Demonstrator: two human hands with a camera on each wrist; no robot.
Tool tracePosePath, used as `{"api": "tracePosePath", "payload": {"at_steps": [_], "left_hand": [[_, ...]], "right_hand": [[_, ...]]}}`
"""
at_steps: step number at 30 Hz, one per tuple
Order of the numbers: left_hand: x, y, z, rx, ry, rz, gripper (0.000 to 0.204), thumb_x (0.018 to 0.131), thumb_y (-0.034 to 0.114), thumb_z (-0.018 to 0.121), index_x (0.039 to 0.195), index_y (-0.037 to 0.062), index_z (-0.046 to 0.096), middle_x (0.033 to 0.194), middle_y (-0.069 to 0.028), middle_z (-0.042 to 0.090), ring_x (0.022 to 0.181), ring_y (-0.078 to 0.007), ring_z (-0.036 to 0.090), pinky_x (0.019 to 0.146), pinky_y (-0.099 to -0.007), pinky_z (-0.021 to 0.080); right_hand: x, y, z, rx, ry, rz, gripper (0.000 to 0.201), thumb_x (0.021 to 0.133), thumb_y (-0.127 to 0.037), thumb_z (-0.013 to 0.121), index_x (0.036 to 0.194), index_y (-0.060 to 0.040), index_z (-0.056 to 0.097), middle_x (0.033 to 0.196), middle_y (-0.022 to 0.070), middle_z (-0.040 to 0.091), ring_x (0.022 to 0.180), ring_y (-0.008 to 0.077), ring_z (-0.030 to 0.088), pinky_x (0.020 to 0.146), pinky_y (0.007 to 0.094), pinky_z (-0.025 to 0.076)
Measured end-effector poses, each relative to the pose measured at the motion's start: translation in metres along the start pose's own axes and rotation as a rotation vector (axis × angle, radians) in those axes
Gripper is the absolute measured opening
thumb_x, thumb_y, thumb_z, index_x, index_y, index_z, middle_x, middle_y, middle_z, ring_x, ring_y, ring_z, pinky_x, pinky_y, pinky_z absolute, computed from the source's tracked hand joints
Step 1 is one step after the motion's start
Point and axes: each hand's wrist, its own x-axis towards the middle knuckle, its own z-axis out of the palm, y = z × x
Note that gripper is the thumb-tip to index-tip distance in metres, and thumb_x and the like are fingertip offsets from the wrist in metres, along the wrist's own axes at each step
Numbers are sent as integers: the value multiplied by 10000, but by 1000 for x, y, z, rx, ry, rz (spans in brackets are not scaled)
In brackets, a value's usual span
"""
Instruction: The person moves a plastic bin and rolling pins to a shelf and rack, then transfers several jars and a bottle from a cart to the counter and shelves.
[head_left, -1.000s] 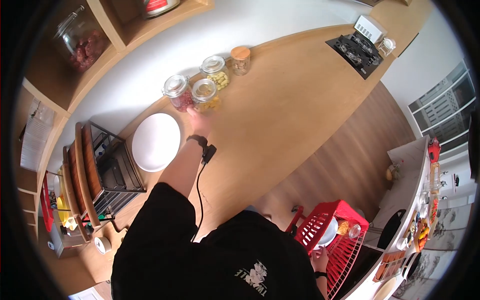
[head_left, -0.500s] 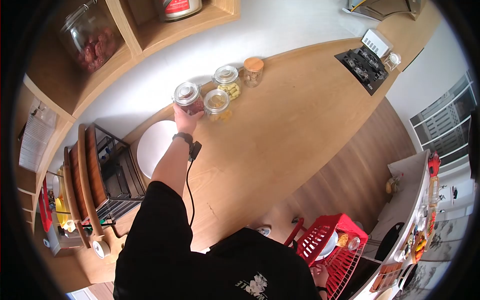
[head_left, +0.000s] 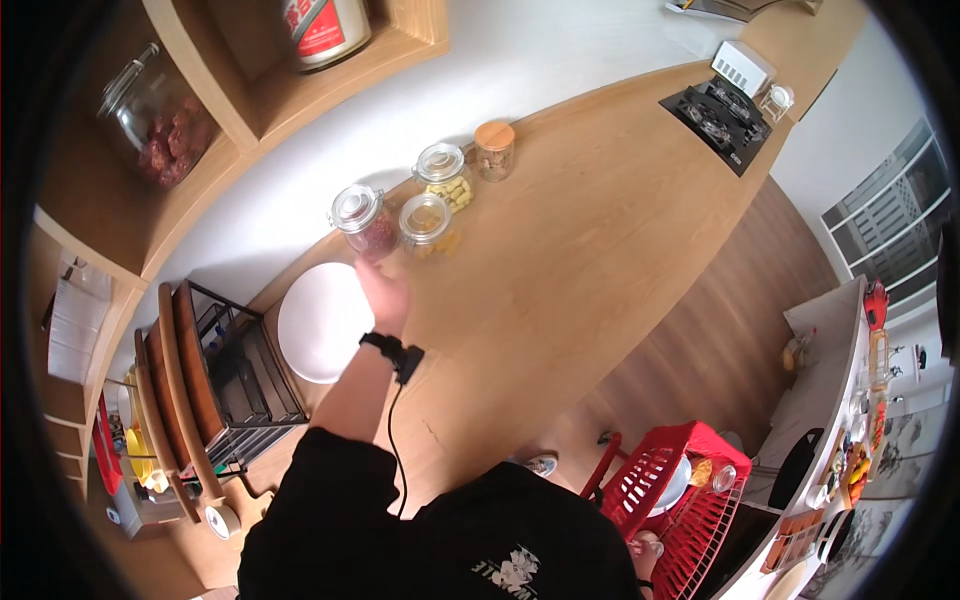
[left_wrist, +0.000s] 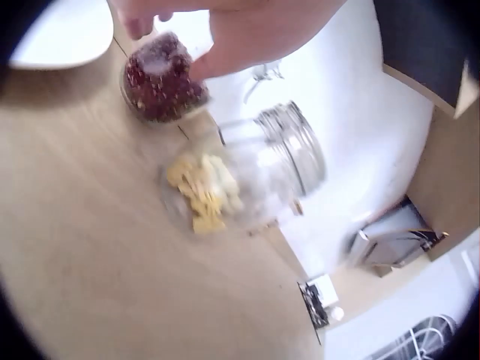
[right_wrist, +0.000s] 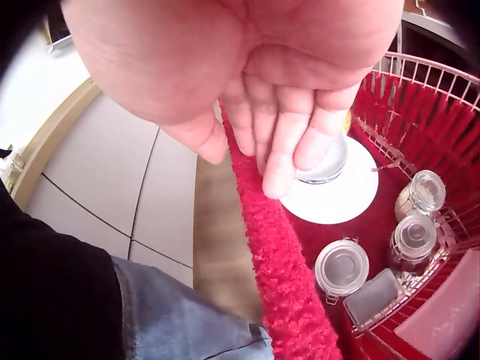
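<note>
Head and wrist views, as I see them from my remote station. The left hand point(head_left: 385, 298) is over the wooden counter point(head_left: 540, 230), its thumb parted from the fingers; I read these as released, with no closed grasp. The jar of dark red pieces point(head_left: 370, 235) stands just beyond the fingertips, lid on; whether a fingertip touches the glass, I cannot tell. The jar of yellow pieces point(left_wrist: 206, 191) stands beside it, to the right of the fingers in the head view. Farther from the fingers, along the wall, are the jar of pale pieces point(head_left: 446, 185) and the wooden-lidded jar point(head_left: 495, 155). The white plate point(head_left: 318, 325) lies on the counter to the left of the fingers, and the slatted rack point(head_left: 240, 375) is beyond the plate.

The right hand point(right_wrist: 247, 75) shows its palm, its fingers loosely extended and grasping nothing that I can see. Beneath them runs the fuzzy red rim point(right_wrist: 274, 255) of the basket; I cannot tell whether they touch it. Inside, past the fingertips, lies the round white dish point(right_wrist: 341, 199); farther off are the clamp-lid jar point(right_wrist: 342, 268), two smaller-looking jars point(right_wrist: 414, 236) and the grey rectangular container point(right_wrist: 373, 298).
</note>
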Motion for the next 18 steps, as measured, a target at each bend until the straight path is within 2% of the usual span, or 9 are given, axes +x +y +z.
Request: {"api": "tracePosePath", "payload": {"at_steps": [2, 5, 7, 8, 11, 12, 14, 15, 18], "left_hand": [[-25, 51, -4, -93, -71, 55, 801, 812, 237, 825, 1421, -48, 390, 1304, -252, 528, 1195, -420, 537, 1017, -484, 456], [-24, 88, 2, -4, -61, 139, 849, 797, 256, 853, 1434, -37, 373, 1358, -249, 494, 1230, -434, 524, 1032, -493, 451], [-14, 98, 10, -63, -65, 9, 918, 756, 268, 898, 1437, -30, 360, 1377, -260, 487, 1275, -439, 503, 1052, -495, 440], [-8, 92, 17, -67, -67, 9, 918, 756, 268, 898, 1437, -30, 360, 1377, -260, 487, 1275, -439, 503, 1052, -495, 440], [8, 64, 37, -72, -116, 7, 930, 735, 242, 917, 1429, -31, 360, 1380, -267, 494, 1286, -448, 493, 1050, -496, 437], [10, 60, 38, -79, -110, 15, 906, 753, 270, 911, 1414, -30, 370, 1375, -274, 508, 1300, -444, 487, 1057, -499, 431], [13, 53, 41, -88, -117, 33, 882, 771, 298, 906, 1400, -28, 381, 1371, -280, 522, 1313, -441, 481, 1064, -502, 425], [14, 50, 41, -127, -104, 54, 877, 768, 281, 910, 1395, -31, 383, 1371, -278, 528, 1314, -442, 482, 1066, -497, 419], [22, 34, 49, -198, -90, 105, 878, 765, 248, 914, 1395, -43, 377, 1374, -299, 523, 1304, -446, 496, 1082, -479, 405]], "right_hand": [[-7, -6, -8, 208, -208, 371, 247, 876, -233, 757, 1041, -54, 711, 868, 136, 719, 782, 287, 698, 685, 391, 552], [-19, 27, 11, 472, -186, 484, 237, 887, -224, 735, 1059, -63, 708, 905, 142, 721, 773, 288, 701, 700, 391, 567], [-15, 15, 0, 303, -142, 382, 227, 889, -215, 727, 1058, -63, 709, 905, 120, 724, 772, 261, 705, 703, 369, 571], [-10, 7, -6, 139, -97, 279, 218, 892, -206, 720, 1056, -64, 711, 906, 99, 726, 770, 235, 708, 706, 347, 575], [-2, 6, -6, 132, -76, 282, 237, 895, -209, 719, 1053, -33, 708, 908, 71, 725, 787, 195, 714, 718, 333, 580], [0, -15, -17, 280, -98, 380, 241, 892, -207, 724, 1045, -22, 706, 905, 73, 724, 796, 191, 716, 719, 333, 581], [21, -107, -64, 566, -101, 592, 251, 885, -203, 733, 1031, -1, 703, 901, 75, 721, 814, 182, 719, 721, 334, 584], [15, -87, -47, 514, -94, 502, 206, 930, -107, 669, 1104, 2, 649, 867, 100, 715, 752, 189, 713, 655, 323, 586], [6, -91, -37, 663, -87, 625, 188, 929, -93, 666, 1092, -1, 654, 904, 105, 719, 769, 188, 714, 657, 322, 585]]}}
